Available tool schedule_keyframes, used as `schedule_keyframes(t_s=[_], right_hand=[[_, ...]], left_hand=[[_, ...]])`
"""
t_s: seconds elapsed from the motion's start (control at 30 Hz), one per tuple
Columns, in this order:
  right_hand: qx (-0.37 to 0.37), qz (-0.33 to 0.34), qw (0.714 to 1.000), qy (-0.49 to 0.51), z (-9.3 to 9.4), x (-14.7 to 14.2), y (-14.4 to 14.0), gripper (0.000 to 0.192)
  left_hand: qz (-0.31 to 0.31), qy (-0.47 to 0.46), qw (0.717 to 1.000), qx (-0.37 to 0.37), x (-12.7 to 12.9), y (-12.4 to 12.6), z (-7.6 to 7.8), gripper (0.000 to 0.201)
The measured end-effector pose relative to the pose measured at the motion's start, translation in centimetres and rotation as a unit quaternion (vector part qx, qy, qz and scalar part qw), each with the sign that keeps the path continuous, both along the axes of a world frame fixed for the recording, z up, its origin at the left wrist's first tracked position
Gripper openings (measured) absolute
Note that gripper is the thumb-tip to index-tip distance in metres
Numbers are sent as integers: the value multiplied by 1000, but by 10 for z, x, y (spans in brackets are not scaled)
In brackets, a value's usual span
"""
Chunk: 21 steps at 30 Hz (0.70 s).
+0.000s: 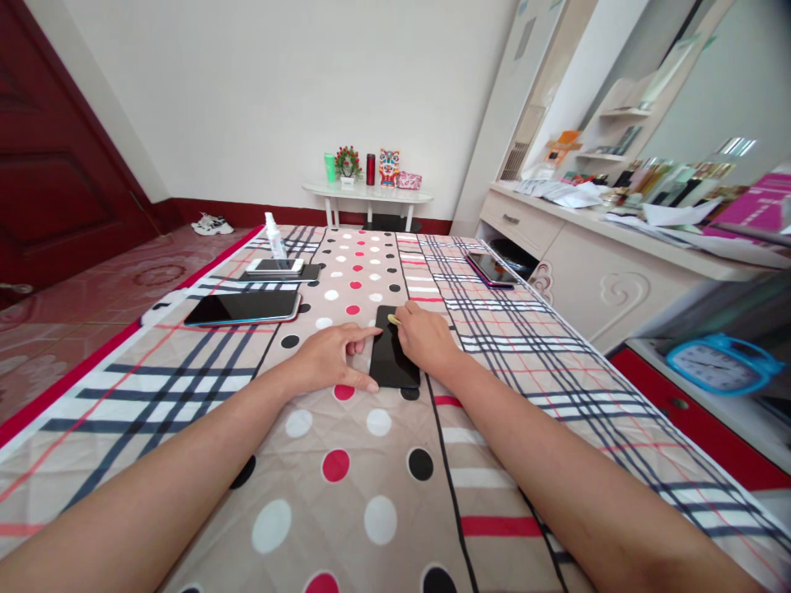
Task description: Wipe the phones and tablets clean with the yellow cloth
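A black smartphone (394, 362) lies flat, screen up, on the quilted cover in front of me. My left hand (330, 356) holds it at its left side, index finger at the upper edge and thumb near the lower corner, the other fingers curled. Over the phone's upper right part, my right hand (426, 336) is closed around a small yellow item (393, 319). Only a bit of that item shows at the fingertips, against the screen; its kind is hidden.
To the left lie a dark tablet (244, 307), a white phone (275, 266) on a darker device (312, 273), and a white spray bottle (273, 237). Another phone (491, 269) rests at the right edge, beside a cluttered dresser (593, 247). A small white table (364, 193) stands beyond.
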State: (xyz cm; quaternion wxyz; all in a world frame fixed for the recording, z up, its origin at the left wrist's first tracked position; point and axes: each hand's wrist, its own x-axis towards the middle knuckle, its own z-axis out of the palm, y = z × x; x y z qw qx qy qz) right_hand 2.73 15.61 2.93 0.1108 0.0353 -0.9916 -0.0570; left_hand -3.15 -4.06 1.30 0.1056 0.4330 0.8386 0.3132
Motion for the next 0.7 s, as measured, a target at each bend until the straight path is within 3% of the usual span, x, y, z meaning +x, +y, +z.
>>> schedule_keyframes(t_s=[0.7], right_hand=[[-7, 0, 1000, -16, 0, 0, 0, 27]], left_hand=[[-6, 6, 1000, 6, -1, 0, 0, 87]])
